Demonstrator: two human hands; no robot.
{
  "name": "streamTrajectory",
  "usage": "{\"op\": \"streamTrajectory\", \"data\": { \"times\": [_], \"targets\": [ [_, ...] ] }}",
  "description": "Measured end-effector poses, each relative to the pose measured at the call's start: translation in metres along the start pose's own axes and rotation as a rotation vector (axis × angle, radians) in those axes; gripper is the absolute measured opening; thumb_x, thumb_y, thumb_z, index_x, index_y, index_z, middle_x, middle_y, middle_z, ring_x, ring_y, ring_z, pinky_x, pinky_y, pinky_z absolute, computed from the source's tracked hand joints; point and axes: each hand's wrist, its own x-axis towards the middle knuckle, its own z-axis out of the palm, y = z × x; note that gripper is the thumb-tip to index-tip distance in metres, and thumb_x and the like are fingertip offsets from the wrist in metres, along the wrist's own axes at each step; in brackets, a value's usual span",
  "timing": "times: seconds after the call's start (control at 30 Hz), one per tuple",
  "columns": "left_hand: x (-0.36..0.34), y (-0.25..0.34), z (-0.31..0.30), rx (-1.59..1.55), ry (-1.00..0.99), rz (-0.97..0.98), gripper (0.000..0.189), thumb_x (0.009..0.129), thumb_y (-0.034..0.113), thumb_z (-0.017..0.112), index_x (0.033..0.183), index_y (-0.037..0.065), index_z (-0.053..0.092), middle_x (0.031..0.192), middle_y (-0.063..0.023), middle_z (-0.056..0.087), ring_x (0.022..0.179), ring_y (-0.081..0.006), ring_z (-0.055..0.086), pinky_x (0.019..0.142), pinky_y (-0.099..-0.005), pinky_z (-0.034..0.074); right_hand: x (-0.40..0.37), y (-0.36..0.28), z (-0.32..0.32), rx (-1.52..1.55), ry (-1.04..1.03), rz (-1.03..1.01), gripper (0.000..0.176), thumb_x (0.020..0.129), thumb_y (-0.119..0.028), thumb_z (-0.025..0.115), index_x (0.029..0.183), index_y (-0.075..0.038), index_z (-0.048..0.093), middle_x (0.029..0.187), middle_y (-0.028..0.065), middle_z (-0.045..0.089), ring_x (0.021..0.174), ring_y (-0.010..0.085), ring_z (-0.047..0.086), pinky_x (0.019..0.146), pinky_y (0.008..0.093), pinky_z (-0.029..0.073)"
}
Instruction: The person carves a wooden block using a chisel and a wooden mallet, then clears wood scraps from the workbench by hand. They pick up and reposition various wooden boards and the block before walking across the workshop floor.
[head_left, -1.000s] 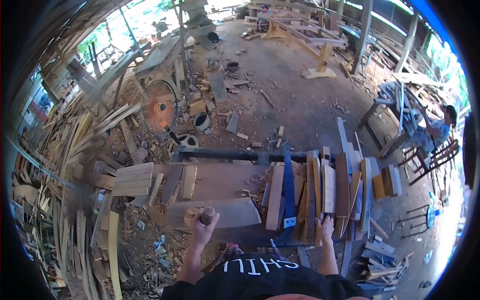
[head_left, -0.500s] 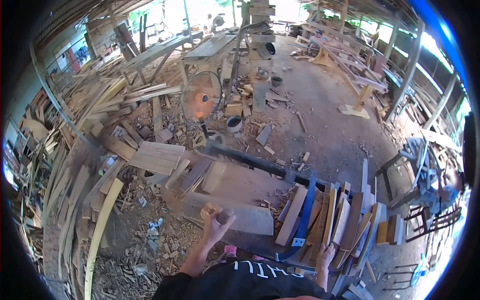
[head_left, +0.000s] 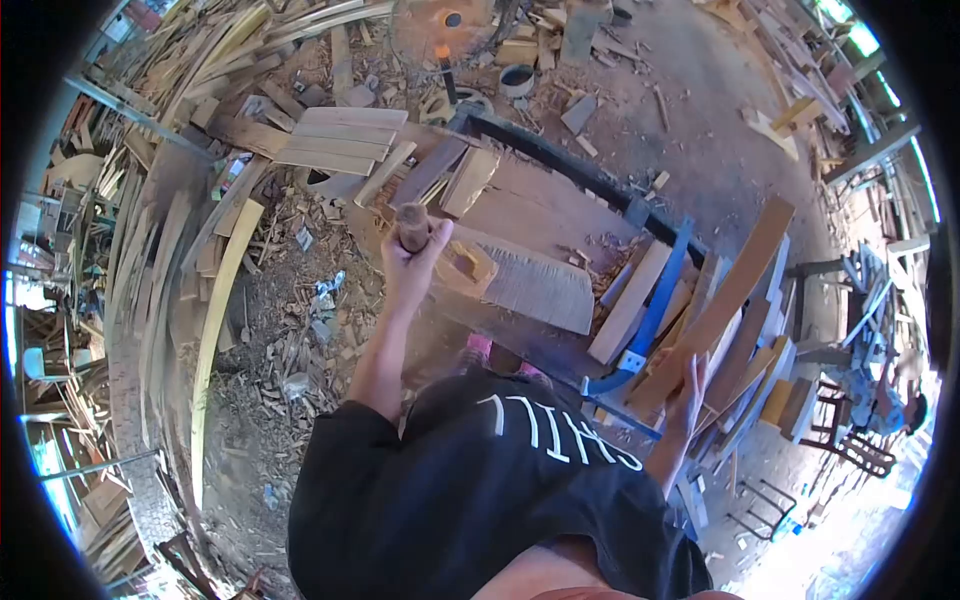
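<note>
My left hand [head_left: 408, 265] is raised over the near side of the low workbench, fingers wrapped round a short, thick brown wooden cylinder [head_left: 411, 224] whose round end points up. Just right of that hand, a pale wood block [head_left: 468, 266] sits by a flat board [head_left: 545, 285] on the bench. At the right, my right hand [head_left: 686, 396] is at the lower part of a long brown plank [head_left: 728, 280], its fingers along one edge. The plank slants up across other upright pieces. Beside it stands a blue curved bar [head_left: 660, 300].
A circular blade [head_left: 440, 30] stands beyond the bench. Stacked planks [head_left: 165, 290] and a long pale strip [head_left: 222, 330] lie left, above floor scraps. A bucket [head_left: 516, 80] stands on the far floor. A person [head_left: 890, 408] is at the far right, near a dark frame [head_left: 845, 440].
The view has tipped down. My left hand has moved left with the wooden cylinder, away from the pale block. The plank at my right hand now stands out above the other pieces.
</note>
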Motion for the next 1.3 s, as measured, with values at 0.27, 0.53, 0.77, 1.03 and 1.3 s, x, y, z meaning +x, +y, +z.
{"op": "streamTrajectory", "data": {
  "times": [0.27, 0.53, 0.77, 1.03, 1.3],
  "targets": [
    [-0.007, -0.045, -0.012, 0.286, -0.086, -0.091, 0.03, 0.082, 0.025, 0.076, 0.08, 0.0, 0.062, 0.066, -0.0009, 0.058, 0.061, -0.009, 0.051, 0.056, -0.029, 0.043, 0.003, 0.051, 0.001, -0.45, 0.165, 0.034, 0.025, 0.095, -0.031, 0.062, 0.099, -0.008, 0.053, 0.064, -0.002, 0.052, 0.05, 0.0055, 0.049, 0.044, 0.0233, 0.043],
    [-0.017, -0.081, -0.021, 0.464, -0.132, -0.107, 0.033, 0.08, 0.029, 0.077, 0.078, 0.0, 0.06, 0.062, -0.0018, 0.055, 0.058, -0.0102, 0.048, 0.054, -0.0318, 0.041, -0.03, 0.102, 0.002, -0.926, -0.027, 0.117, 0.071, 0.074, -0.043, 0.081, 0.122, 0.0, 0.051, 0.1, 0.0164, 0.066, 0.092, 0.0242, 0.063, 0.081, 0.0375, 0.05],
    [0.005, -0.024, -0.014, -0.089, -0.001, -0.146, 0.028, 0.084, 0.015, 0.076, 0.068, 0.011, 0.053, 0.062, 0.0082, 0.044, 0.056, -0.0032, 0.039, 0.052, -0.021, 0.032, -0.038, 0.088, 0.032, -0.948, -0.029, 0.087, 0.076, 0.068, -0.034, 0.084, 0.123, 0.005, 0.048, 0.099, 0.0183, 0.066, 0.09, 0.0238, 0.064, 0.081, 0.0365, 0.051],
    [0.007, -0.047, 0.015, -0.366, -0.072, -0.003, 0.026, 0.087, 0.015, 0.072, 0.072, 0.011, 0.051, 0.062, 0.0036, 0.05, 0.055, -0.0049, 0.047, 0.052, -0.0209, 0.039, -0.033, 0.041, 0.069, -1.019, -0.104, -0.164, 0.054, 0.075, -0.032, 0.078, 0.111, -0.002, 0.051, 0.081, 0.0148, 0.065, 0.071, 0.0229, 0.063, 0.065, 0.0356, 0.05],
    [0.013, -0.074, 0.028, -0.323, -0.187, -0.068, 0.028, 0.086, 0.018, 0.074, 0.073, 0.011, 0.05, 0.061, 0.0037, 0.05, 0.052, -0.0043, 0.047, 0.048, -0.0205, 0.037, -0.032, 0.025, 0.101, -1.029, -0.221, -0.208, 0.062, 0.074, -0.036, 0.081, 0.116, -0.001, 0.051, 0.082, 0.0158, 0.065, 0.07, 0.023, 0.064, 0.063, 0.0356, 0.05]
  ]
}}
